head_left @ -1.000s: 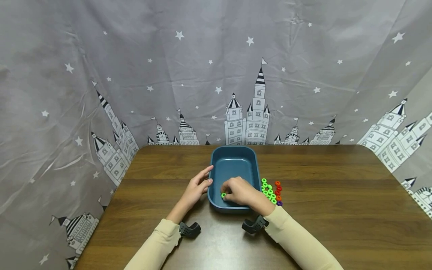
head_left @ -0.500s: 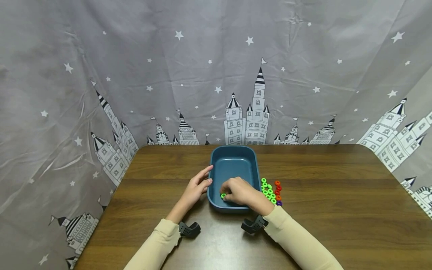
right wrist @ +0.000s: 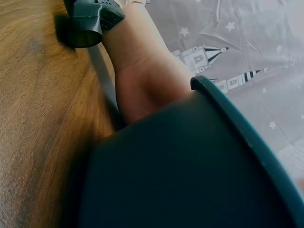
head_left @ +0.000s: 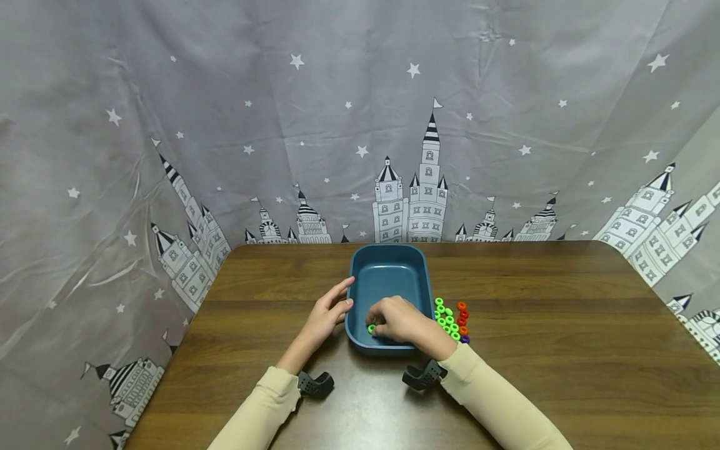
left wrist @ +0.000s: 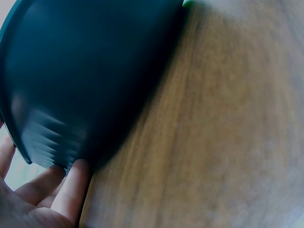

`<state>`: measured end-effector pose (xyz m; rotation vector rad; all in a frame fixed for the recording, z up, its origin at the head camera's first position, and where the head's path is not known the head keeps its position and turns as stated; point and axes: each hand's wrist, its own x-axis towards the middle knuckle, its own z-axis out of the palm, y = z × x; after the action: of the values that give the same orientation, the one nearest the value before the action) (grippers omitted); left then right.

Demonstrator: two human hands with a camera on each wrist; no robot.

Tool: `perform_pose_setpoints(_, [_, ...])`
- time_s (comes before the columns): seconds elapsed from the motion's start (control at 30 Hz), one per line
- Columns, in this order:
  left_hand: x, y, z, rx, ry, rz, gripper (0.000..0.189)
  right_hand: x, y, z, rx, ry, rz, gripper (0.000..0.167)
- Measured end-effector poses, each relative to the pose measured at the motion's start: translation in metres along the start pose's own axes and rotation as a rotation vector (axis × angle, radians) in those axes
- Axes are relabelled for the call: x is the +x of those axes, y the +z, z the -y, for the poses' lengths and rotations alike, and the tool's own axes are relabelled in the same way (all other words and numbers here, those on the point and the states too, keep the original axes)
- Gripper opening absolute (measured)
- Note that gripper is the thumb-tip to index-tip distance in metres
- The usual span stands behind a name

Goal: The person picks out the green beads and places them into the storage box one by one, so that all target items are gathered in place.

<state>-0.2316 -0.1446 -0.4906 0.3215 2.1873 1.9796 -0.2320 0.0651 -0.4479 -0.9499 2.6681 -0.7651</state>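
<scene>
In the head view a deep blue rectangular tray (head_left: 388, 250) stands near the middle of the table. My left hand (head_left: 326, 315) rests against its left side, fingers stretched out along the wall and rim. The left wrist view shows those fingertips (left wrist: 76, 178) touching the ridged outer wall of the tray. Inside the tray's near left part, my right hand (head_left: 396, 320) pinches a small green ring (head_left: 372, 328) between curled fingers and thumb. Behind the tray wall in the right wrist view, the palm of my left hand (right wrist: 147, 88) shows; the right hand's fingers are hidden there.
Right beside the tray lie several green rings (head_left: 449, 320), a column of red and orange rings (head_left: 462, 314) and a purple ring (head_left: 464, 339). The wooden table (head_left: 562, 325) stretches to both sides. A grey curtain (head_left: 506, 87) with castles hangs behind its far edge.
</scene>
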Motion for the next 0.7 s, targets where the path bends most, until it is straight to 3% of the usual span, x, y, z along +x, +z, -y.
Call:
perform_pose_setpoints(0.4, [0.000, 0.001, 0.000, -0.002, -0.010, 0.000, 0.054, -0.006, -0.007, -0.001, -0.022, -0.067, -0.154, 0.018])
perform_pose_setpoints(0.7, [0.002, 0.001, 0.001, 0.001, -0.018, -0.027, 0.053, -0.022, -0.035, -0.014, 0.002, -0.070, -0.294, 0.019])
